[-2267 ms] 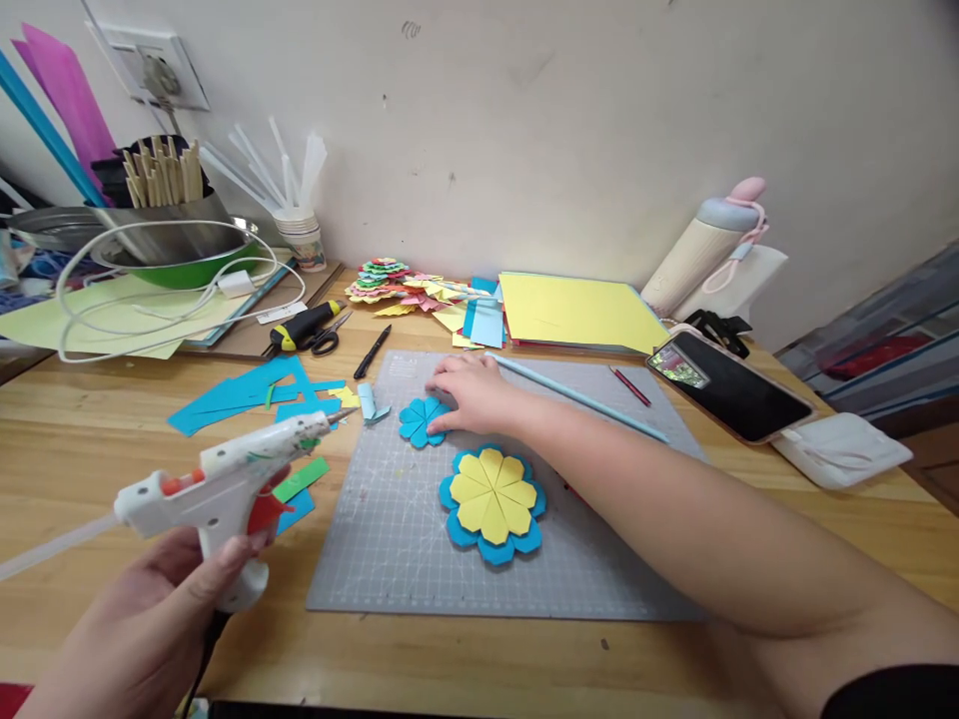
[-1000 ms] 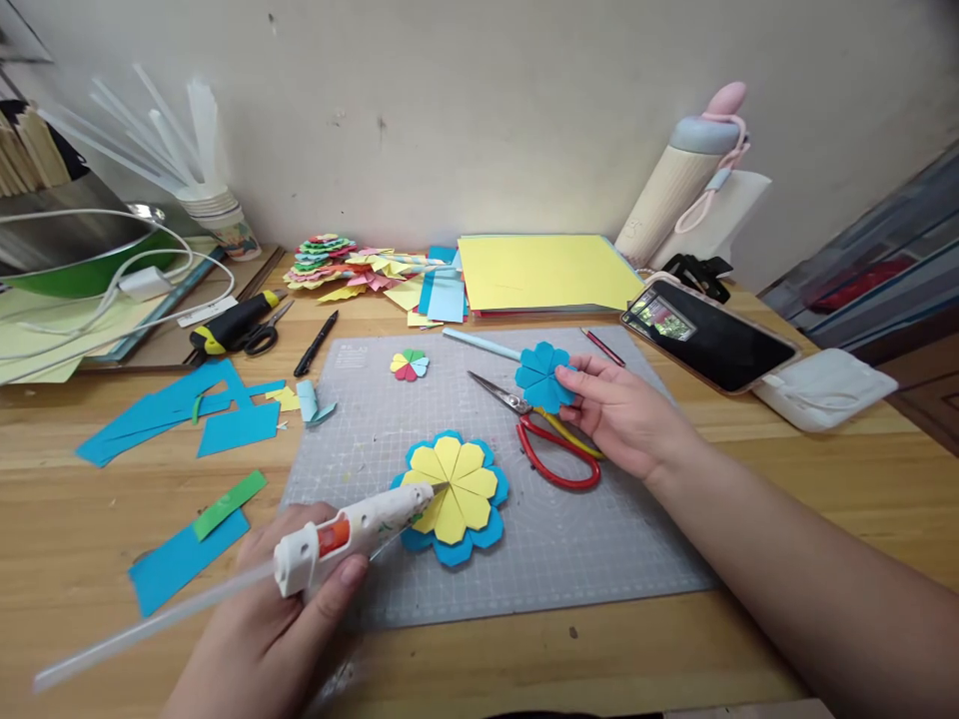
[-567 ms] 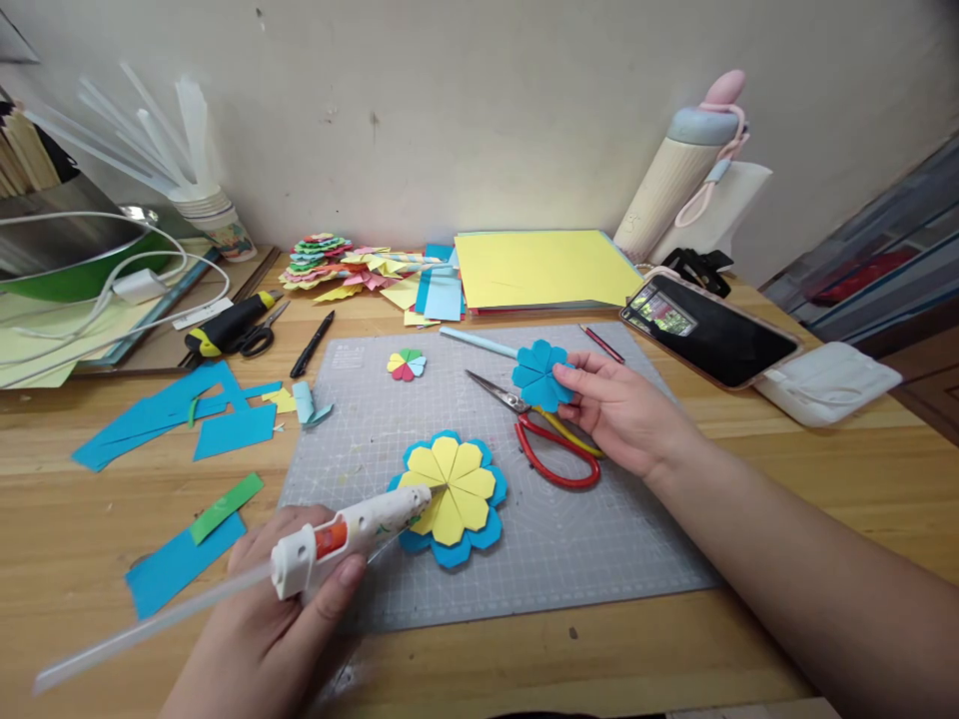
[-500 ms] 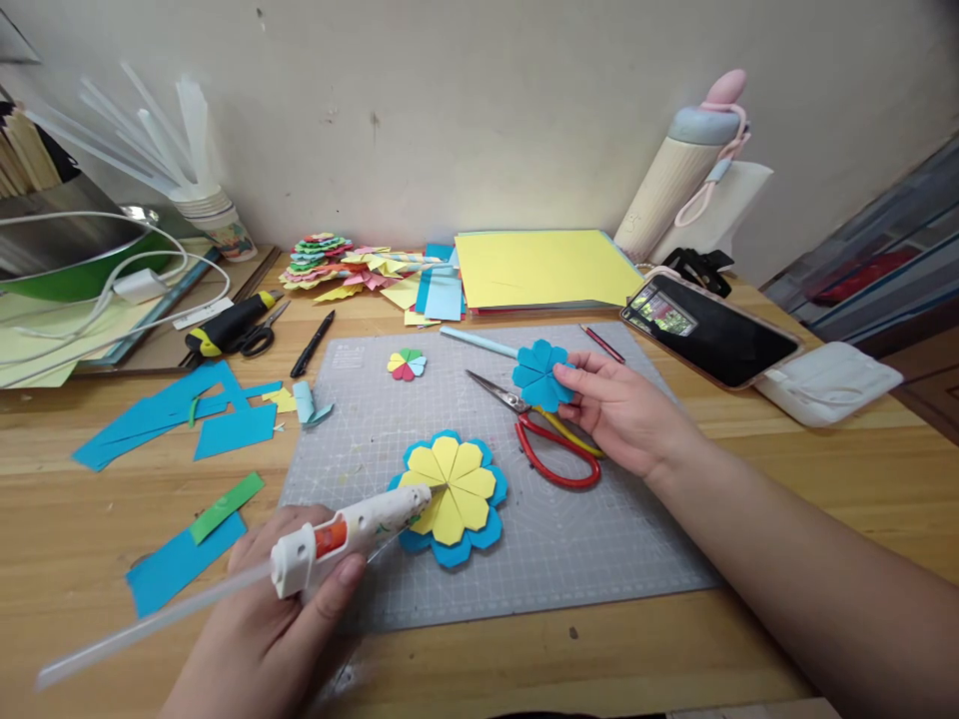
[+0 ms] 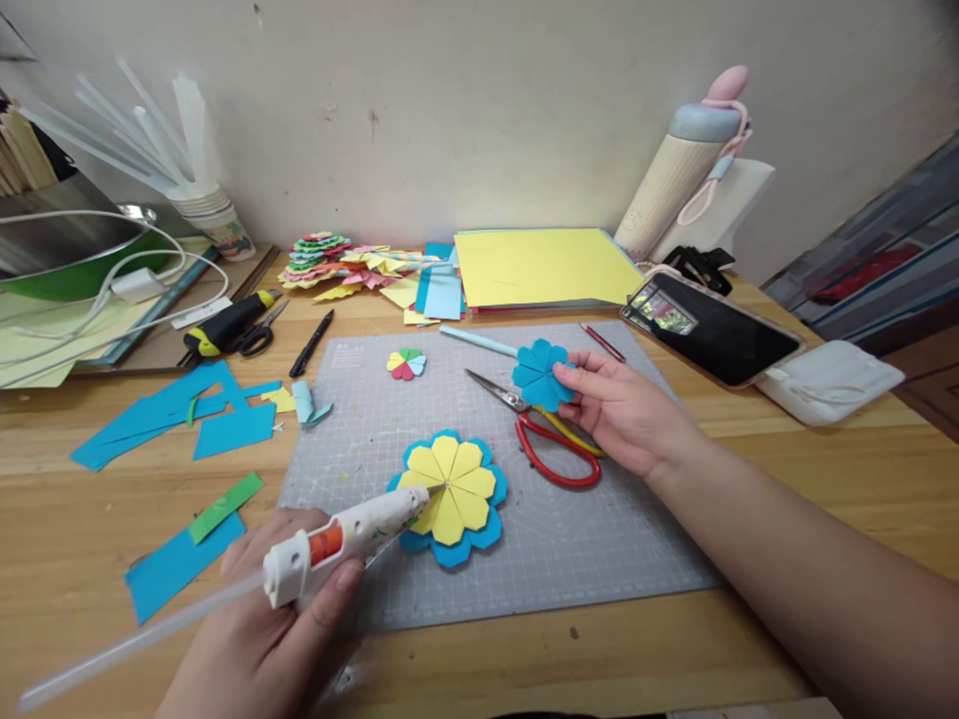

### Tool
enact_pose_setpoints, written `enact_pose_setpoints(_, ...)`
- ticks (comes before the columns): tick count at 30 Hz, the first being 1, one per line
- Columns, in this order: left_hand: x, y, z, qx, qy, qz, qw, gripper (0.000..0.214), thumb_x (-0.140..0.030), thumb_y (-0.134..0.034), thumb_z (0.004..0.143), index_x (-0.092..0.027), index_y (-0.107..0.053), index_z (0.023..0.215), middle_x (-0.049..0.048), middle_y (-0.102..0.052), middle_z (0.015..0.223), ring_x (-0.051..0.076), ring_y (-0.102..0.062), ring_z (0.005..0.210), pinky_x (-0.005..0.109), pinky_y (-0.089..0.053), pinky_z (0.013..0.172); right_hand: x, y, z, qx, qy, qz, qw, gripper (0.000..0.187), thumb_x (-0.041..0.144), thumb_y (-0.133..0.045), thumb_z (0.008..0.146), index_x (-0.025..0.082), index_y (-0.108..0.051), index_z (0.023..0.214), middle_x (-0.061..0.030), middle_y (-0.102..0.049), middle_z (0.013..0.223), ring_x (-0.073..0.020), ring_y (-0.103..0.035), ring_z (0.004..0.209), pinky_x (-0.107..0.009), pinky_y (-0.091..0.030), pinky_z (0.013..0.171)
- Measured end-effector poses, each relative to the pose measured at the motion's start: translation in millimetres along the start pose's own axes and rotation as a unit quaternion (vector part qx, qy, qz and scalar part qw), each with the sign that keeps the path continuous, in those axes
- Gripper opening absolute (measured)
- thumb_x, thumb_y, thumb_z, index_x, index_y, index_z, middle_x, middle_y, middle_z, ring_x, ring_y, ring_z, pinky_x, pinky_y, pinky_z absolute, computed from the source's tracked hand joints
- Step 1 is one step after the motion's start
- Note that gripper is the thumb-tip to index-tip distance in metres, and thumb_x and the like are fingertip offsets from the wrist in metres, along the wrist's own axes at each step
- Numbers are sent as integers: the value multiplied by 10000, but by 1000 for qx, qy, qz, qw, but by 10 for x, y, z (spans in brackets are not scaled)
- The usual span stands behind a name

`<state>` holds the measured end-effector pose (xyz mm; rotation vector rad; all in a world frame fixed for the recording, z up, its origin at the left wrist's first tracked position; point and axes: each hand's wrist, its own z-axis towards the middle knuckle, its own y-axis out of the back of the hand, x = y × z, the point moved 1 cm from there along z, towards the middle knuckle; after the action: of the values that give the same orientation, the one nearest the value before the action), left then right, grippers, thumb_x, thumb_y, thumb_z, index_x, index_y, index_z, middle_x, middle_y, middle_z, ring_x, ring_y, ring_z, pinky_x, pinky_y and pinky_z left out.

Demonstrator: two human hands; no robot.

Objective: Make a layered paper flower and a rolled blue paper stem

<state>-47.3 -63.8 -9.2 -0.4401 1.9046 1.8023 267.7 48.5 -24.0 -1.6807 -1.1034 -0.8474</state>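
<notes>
My left hand point(image 5: 274, 609) is wrapped round a white hot glue gun point(image 5: 360, 534), with a long clear glue stick point(image 5: 127, 644) sticking out of its back. The gun's nozzle points at the centre of a yellow paper flower point(image 5: 461, 499), which lies on a larger blue paper flower point(image 5: 451, 554) on the grey cutting mat point(image 5: 599, 559). Between thumb and fingers, my right hand point(image 5: 618, 409) holds a small blue paper flower point(image 5: 540, 373) above the mat. Red-handled scissors point(image 5: 558, 469) lie under and beside that hand. A small multicoloured paper flower point(image 5: 407, 363) rests farther back.
Blue paper scraps point(image 5: 180, 409) and a green strip point(image 5: 226, 507) lie at the left, near a black pen point(image 5: 313, 342). Yellow paper sheets point(image 5: 546, 268) are stacked by the wall. A phone point(image 5: 708, 325) leans at the right, before a bottle point(image 5: 678, 175). A light-blue paper stick point(image 5: 478, 341) crosses the mat's back edge.
The rear of the glue gun and its glue stick have shifted slightly left and down, while the nozzle stays at the yellow flower's centre. My right hand keeps its place.
</notes>
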Motion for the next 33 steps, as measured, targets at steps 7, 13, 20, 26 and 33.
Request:
enact_pose_setpoints(7,-16,7,-5,-5,-17,14,1000,329,-518,-484,850,-260,-671,767,39,-690,806,257,-630,753,412,-538,711,-6,9,-1,6,1,-4,1000,327,302,-869,591,223,-611,776,23,-668,765,-110,-574,639,-220,-413,525)
enact_pose_setpoints(13,22,-31,-11,-36,-41,18,998,285,-500,-481,852,-293,-664,782,28,-676,805,243,-621,720,398,-529,650,-2,1,1,6,2,-6,1000,321,301,-866,586,226,-609,764,26,-661,759,-113,-571,628,-233,-412,522)
enact_pose_setpoints(20,-7,5,-15,-67,-73,39,994,224,-477,-499,843,-331,-667,814,24,-683,869,289,-598,829,459,-505,704,-11,13,8,7,3,-3,1000,334,303,-877,577,228,-615,771,26,-660,755,-111,-564,625,-224,-413,511)
enact_pose_setpoints(26,-13,39,-17,-68,-105,70,990,197,-441,-478,852,-361,-659,849,20,-671,934,326,-570,919,482,-475,737,-8,11,5,8,3,-7,1000,329,305,-875,579,229,-617,769,28,-663,758,-108,-561,615,-227,-413,516)
enact_pose_setpoints(33,-143,248,164,-17,-163,142,976,302,-519,-459,864,-336,-696,833,24,-696,900,308,-594,897,477,-462,783,-1,-9,-1,9,-2,-17,1000,328,304,-872,576,231,-612,761,34,-645,728,-111,-556,600,-231,-403,501)
